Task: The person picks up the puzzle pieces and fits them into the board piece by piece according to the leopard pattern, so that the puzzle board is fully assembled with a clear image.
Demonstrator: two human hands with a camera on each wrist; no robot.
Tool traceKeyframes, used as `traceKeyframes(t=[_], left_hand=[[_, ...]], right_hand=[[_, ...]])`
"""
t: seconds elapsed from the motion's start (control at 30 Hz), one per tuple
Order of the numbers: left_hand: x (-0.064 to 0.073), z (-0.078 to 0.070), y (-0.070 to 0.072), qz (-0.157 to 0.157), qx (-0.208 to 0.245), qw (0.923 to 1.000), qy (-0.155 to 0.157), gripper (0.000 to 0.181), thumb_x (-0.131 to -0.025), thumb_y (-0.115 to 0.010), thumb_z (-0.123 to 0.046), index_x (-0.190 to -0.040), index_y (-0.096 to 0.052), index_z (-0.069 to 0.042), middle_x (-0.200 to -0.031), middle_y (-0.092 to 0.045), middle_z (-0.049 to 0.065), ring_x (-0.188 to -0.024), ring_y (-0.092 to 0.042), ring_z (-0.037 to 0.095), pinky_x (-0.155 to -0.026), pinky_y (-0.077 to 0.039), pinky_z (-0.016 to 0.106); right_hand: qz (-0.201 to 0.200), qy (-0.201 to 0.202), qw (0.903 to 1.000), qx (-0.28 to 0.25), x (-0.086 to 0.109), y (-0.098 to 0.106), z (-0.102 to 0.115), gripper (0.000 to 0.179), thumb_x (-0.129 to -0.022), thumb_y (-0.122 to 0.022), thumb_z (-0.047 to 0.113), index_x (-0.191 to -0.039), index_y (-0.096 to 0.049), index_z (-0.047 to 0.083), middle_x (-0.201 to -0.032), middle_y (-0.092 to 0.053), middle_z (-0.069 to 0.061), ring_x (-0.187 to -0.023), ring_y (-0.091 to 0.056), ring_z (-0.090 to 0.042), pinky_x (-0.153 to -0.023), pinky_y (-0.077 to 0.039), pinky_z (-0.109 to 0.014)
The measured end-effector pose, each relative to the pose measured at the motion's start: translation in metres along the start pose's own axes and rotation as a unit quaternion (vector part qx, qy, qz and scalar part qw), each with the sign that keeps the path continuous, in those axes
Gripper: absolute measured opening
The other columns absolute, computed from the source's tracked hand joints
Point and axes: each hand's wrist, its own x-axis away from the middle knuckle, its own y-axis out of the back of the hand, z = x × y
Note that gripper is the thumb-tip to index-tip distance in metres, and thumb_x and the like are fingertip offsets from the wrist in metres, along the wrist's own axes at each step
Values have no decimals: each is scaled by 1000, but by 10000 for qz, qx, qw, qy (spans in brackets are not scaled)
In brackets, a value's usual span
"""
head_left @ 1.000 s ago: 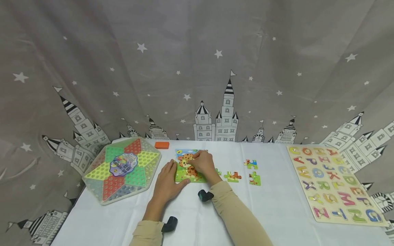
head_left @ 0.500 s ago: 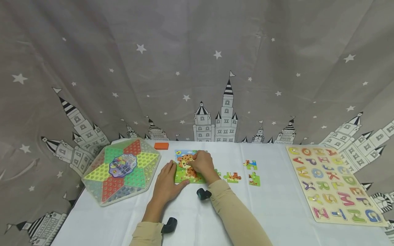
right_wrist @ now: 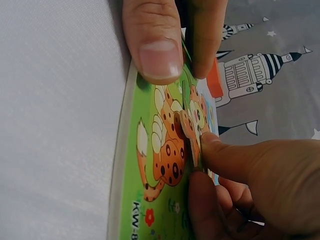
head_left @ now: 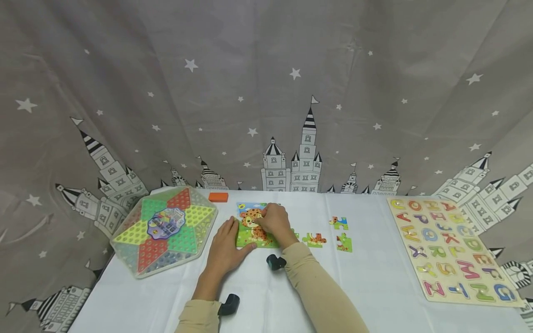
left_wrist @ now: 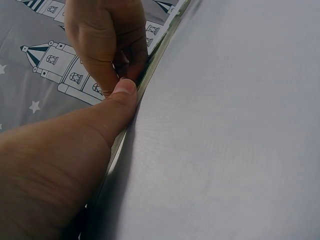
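Note:
A wooden jigsaw board [head_left: 245, 242] with a cartoon leopard on green and blue lies flat on the table. My left hand [head_left: 226, 247] rests at its left side, fingers fairly straight; its thumb [right_wrist: 161, 59] presses on the green part near the front edge. Over the middle of the picture my right hand [head_left: 275, 221] pinches a spotted puzzle piece [right_wrist: 193, 142] between thumb and finger. That piece stands tilted against the board, one edge raised. The right hand covers the board's right part. In the left wrist view only the board's thin edge shows.
Right of the board lie loose puzzle pieces: a leopard piece [head_left: 315, 239], a blue-green piece [head_left: 341, 223] and a green piece [head_left: 344, 242]. An orange block [head_left: 218, 197] sits behind. A hexagonal Chinese checkers box [head_left: 166, 231] is left, an alphabet board [head_left: 451, 252] far right.
Hands, board and loose pieces stay practically where they were. The right fingers shift only very slightly over the leopard picture.

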Motion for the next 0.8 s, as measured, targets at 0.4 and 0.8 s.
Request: traceKeyframes(t=[0.4,0.8], left_hand=[[0,0,2,33,21,10000,48,97,-90,-72,-55,-157,-33,2,-168,-25,21,-156,-23,42,-126,-25,60],[-1,1,-1,57,-6,10000,69,96,-90,-70,-57,-158,-33,1,-168,-24,20,-156,-22,42,-126,-25,59]], right_hand=[[1,67,10000,10,-2,-3,-2,33,-81,-87,34,-90,-69,8,-97,-70,-8,-84,-62,-21,-76,-58,-34],[-183,408,9893,-1386,8,30,-37,23,-89,-80,28,-101,-72,9,-88,-73,-4,-68,-67,-13,-61,-52,-24]])
